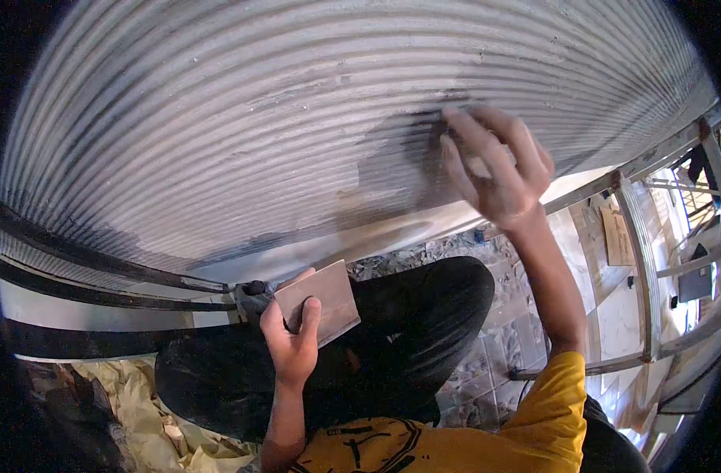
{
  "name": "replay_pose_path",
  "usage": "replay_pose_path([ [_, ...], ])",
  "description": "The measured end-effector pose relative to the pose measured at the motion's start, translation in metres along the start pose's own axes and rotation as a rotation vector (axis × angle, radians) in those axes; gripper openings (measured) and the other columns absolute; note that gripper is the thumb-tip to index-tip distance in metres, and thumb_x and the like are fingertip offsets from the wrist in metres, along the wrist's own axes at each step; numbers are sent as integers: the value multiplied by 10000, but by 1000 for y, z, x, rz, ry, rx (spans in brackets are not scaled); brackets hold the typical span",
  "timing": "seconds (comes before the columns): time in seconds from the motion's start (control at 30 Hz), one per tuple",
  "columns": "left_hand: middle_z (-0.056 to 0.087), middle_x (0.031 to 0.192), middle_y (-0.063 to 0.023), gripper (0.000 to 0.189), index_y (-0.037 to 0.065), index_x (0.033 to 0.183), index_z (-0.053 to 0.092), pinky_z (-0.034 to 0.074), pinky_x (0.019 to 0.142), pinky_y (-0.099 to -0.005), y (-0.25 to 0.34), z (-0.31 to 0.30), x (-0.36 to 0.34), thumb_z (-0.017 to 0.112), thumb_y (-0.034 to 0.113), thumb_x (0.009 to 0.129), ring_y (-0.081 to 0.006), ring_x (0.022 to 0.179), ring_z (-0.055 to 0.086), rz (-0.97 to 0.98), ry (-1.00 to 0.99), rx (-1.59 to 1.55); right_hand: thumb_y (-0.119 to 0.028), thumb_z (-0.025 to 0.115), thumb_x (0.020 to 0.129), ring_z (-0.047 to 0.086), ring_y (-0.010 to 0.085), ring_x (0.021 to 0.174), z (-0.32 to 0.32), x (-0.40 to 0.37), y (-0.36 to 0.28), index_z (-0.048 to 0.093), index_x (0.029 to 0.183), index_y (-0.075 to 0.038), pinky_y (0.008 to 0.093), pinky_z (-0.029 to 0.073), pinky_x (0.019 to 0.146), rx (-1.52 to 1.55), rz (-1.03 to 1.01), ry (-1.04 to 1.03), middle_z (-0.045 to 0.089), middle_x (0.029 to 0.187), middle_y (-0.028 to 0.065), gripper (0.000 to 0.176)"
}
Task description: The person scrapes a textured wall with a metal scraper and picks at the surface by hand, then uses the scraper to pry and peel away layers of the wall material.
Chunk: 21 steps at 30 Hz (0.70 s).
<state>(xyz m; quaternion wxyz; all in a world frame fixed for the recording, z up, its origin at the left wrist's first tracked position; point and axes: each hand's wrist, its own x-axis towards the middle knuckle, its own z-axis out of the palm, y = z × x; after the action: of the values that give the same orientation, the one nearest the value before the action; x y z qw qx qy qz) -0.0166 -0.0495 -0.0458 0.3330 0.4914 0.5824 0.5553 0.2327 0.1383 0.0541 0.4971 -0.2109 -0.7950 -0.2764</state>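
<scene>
My right hand (498,169) is raised against a grey ribbed wall (242,126). Its fingers press a small pale piece (480,166), mostly hidden by them, onto the ridges. Just left of the fingers the wall carries a dark smeared patch (400,154). Lower down, my left hand (292,339) grips a flat brown square board (323,301) by its near edge, thumb on top, holding it close to the foot of the wall above my dark-trousered knees (423,315).
Dark bands and a pale ledge (100,303) run along the wall's base. Crumpled yellow sheeting (152,402) lies at the lower left. A patterned tile floor (494,347) shows beside my legs. Metal rails (640,260) and a lit opening stand at the right.
</scene>
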Motion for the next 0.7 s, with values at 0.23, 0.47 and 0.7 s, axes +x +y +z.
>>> replay_pose_path([
  [0.23,670,1127,-118,335,-51,1200,625,460,918,-317,-8,-14,0,629,139,924,-160,1012,606,-36,70,41,-93,834,663,611,139,590,2,28,14,723,867,-65,243,480,484,-79,-205,100,637,764,36,234],
  [0.47,671,1125,-114,333,-36,1202,631,456,927,-316,-14,-10,4,632,150,926,-162,1024,606,-50,63,42,-113,816,681,605,128,581,0,30,21,719,825,-70,228,463,472,-143,-353,71,631,728,23,179],
  [0.7,673,1147,-121,326,-34,1201,634,461,922,-315,-17,-7,4,635,137,924,-163,1031,607,-32,35,64,-133,856,678,641,107,598,-3,25,14,725,841,-62,213,520,496,-157,-290,31,688,730,43,220],
])
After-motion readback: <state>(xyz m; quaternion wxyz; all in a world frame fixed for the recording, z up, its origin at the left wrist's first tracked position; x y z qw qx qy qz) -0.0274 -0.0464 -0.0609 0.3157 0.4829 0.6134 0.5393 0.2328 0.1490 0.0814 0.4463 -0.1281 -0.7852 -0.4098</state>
